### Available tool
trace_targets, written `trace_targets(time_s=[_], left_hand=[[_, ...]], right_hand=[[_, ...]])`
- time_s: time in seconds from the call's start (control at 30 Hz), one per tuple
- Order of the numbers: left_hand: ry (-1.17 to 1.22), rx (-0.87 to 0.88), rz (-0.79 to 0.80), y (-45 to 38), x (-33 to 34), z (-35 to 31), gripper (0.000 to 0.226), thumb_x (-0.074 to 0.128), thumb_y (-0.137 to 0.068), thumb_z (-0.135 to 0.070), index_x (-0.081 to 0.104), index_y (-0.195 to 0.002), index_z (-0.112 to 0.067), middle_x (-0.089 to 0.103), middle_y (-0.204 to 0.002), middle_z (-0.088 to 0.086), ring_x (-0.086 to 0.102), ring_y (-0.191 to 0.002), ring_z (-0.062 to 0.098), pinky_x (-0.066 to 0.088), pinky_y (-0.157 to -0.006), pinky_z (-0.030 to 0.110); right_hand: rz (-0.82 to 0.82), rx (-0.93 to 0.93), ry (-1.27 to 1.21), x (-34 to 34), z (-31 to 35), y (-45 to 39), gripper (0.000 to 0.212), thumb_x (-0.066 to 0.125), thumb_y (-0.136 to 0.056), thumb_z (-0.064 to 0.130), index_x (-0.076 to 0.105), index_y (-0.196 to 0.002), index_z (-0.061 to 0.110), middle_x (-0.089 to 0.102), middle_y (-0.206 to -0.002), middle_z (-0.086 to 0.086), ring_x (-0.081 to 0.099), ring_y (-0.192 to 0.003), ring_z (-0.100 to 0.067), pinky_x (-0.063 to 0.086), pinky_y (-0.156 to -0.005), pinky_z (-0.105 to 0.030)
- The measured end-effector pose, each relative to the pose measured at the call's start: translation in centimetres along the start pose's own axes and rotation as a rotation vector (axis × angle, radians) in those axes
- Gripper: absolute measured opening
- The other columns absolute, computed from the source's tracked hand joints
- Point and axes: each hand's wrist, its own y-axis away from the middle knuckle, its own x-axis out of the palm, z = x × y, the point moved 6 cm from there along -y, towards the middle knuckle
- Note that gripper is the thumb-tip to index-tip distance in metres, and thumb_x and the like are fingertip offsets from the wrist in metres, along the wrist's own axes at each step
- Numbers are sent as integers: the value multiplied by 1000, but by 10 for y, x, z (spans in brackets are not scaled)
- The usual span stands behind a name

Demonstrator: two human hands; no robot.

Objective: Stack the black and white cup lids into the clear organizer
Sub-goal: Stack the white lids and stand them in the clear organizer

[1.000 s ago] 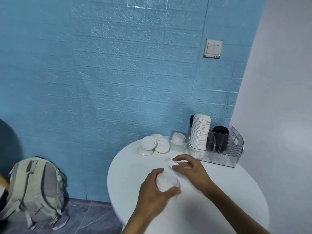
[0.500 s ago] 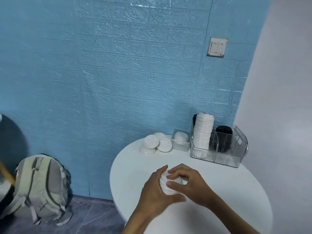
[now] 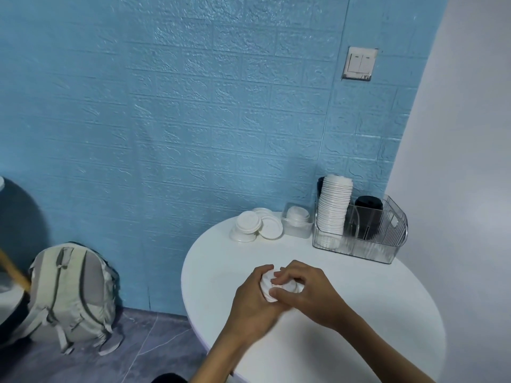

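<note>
A round white table (image 3: 318, 341) stands in the corner of a room where a blue brick-patterned wall (image 3: 166, 106) meets a plain pale one, with a light switch (image 3: 359, 63) high on the blue side and a grey-and-cream backpack (image 3: 72, 294) leaning on the dark tiled floor to the left. At the far edge of the table, a clear organizer (image 3: 387, 244) holds a tall stack of white lids (image 3: 333, 205) in its left compartment and a shorter stack of black lids (image 3: 369, 214) to the right of it. Just left of the organizer sits a small clear box (image 3: 297, 226) with white lids in it, and beside that a loose pile of white lids (image 3: 255, 225) rests on the tabletop. Near the front, both hands meet over the table — the left hand (image 3: 254, 302) curled around a small bundle of white lids (image 3: 269, 286), the right hand (image 3: 307, 291) pinching the same bundle from the other side with thumb and fingers.
</note>
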Motion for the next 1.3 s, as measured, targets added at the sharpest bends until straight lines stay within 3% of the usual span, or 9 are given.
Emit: trace_targets(time_s=[0.27, 0.4, 0.5, 0.67, 0.77, 0.9, 1.1, 1.2, 1.3], left_hand=[[-40, -3, -2, 0, 0, -1, 85, 86, -50, -56, 59, -128, -36, 73, -115, -22, 67, -107, -3, 54, -99, 30], [-62, 7, -19, 2, -1, -3, 74, 84, -54, -57, 64, -123, -39, 73, -113, -22, 67, -105, -4, 54, -97, 31], [-72, 5, -39, 1, -1, -3, 76, 83, -51, -59, 63, -122, -40, 72, -114, -22, 66, -104, -5, 53, -97, 26], [-108, -8, -39, 1, -2, -4, 81, 79, -48, -65, 59, -123, -44, 66, -118, -30, 61, -109, -11, 46, -96, 11], [-121, -10, -42, 0, 0, -3, 87, 80, -46, -70, 57, -126, -44, 63, -125, -30, 60, -117, -5, 45, -105, 18], [-173, -20, -25, -1, 0, -1, 88, 85, -53, -68, 55, -132, -43, 60, -132, -29, 57, -123, -2, 44, -110, 23], [-284, -83, 21, -2, 2, -14, 104, 66, -57, -89, 42, -146, -42, 49, -150, -23, 51, -135, 5, 34, -113, 20], [-317, -60, 24, -3, 1, -19, 83, 80, -78, -61, 41, -147, -39, 49, -152, -19, 50, -137, 9, 35, -118, 25], [-305, -43, 31, -1, 0, -22, 78, 81, -82, -51, 42, -148, -35, 50, -152, -15, 50, -137, 11, 36, -120, 30]], right_hand=[[43, 16, -59, 0, -3, -5, 19, 83, -72, 46, 77, -87, 36, 70, -97, 17, 69, -99, -6, 53, -93, -33], [147, 40, -101, -10, 4, -28, 25, 79, -81, 47, 80, -87, 23, 76, -94, 3, 71, -92, -14, 53, -92, -40], [93, 38, 18, -16, 1, -68, 18, 80, -85, 42, 77, -95, 28, 75, -101, 9, 68, -94, -6, 54, -94, -36], [41, 26, 208, 10, -10, -147, 64, 81, -78, 55, 58, -133, 32, 56, -138, 5, 54, -128, -15, 43, -108, -34], [120, 118, 319, 33, -19, -186, 91, 77, -77, 64, 37, -154, 36, 32, -161, -2, 31, -149, -23, 28, -121, -40], [224, 215, 492, 57, -31, -218, 98, 70, -80, 71, 20, -159, 42, 11, -170, -4, 15, -155, -34, 19, -125, -47], [264, 220, 737, 78, -36, -237, 87, 66, -83, 70, 32, -156, 37, 32, -160, -10, 30, -146, -35, 27, -119, -44], [271, 207, 724, 81, -34, -239, 78, 69, -83, 63, 41, -150, 35, 42, -149, -12, 39, -139, -35, 33, -114, -43], [281, 184, 730, 86, -31, -237, 76, 67, -84, 64, 42, -149, 34, 42, -149, -11, 40, -138, -35, 31, -113, -44]])
